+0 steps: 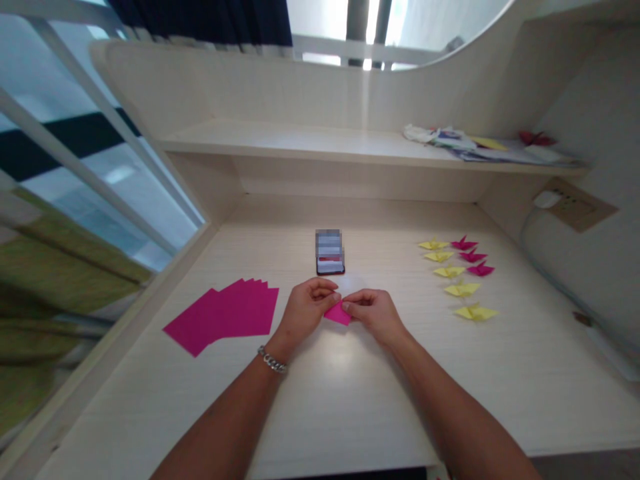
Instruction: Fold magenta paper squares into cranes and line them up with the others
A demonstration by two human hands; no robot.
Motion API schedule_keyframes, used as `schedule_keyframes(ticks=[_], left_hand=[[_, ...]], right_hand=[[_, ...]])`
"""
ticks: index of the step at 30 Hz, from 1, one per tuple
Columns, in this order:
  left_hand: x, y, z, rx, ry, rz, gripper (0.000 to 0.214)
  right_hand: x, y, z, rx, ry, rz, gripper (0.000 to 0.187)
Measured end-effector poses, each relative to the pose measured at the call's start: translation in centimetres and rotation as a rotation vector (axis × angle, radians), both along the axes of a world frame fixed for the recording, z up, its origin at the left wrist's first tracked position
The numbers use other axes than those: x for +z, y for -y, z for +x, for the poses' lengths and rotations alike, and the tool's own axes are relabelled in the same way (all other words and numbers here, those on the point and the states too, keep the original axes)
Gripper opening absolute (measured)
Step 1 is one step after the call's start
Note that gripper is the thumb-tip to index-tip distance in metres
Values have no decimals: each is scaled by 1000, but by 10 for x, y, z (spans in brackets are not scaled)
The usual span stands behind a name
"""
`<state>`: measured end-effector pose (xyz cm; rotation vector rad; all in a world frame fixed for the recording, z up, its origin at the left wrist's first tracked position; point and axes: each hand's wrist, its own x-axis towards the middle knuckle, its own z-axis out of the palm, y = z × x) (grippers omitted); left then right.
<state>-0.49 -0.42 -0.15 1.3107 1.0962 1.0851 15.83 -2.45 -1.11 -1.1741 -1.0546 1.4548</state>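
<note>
A small folded piece of pink origami paper is held between my two hands, low over the desk's middle. My left hand pinches its left edge between thumb and fingers; a chain bracelet circles that wrist. On the opposite side, my right hand grips the paper's upper right edge with thumb and forefinger. The fingers hide part of the folds. Just beyond the hands lies a phone with its screen lit. To the left, a fanned stack of pink paper sheets rests flat.
Several yellow paper cranes stand in a column at the right, beside three pink paper cranes. A shelf runs along the back, with papers on it. A white cable hangs from a wall socket at right.
</note>
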Motion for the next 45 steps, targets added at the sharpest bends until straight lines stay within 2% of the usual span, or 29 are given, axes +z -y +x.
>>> schedule_keyframes(ticks=[7,13,16,28,34,42,45], left_hand=[[-2,-1,0,8,18,11,24],[-5,-2,0,-17,26,5,24],[-6,-1,0,-19,32,13,24],[-4,2,3,-25,-2,42,20],[-4,1,3,-50,53,-6,18],[4,4,4,-120,53,-38,32],[0,2,3,-83,36,-12,24]], right_hand=[[2,0,-5,-25,-12,-31,27],[4,1,-4,79,-32,-143,29],[4,2,-3,87,-24,-156,30],[5,2,-3,87,69,-103,17],[2,2,-4,85,138,24,9],[-1,0,1,66,199,97,8],[-1,0,0,90,202,101,7]])
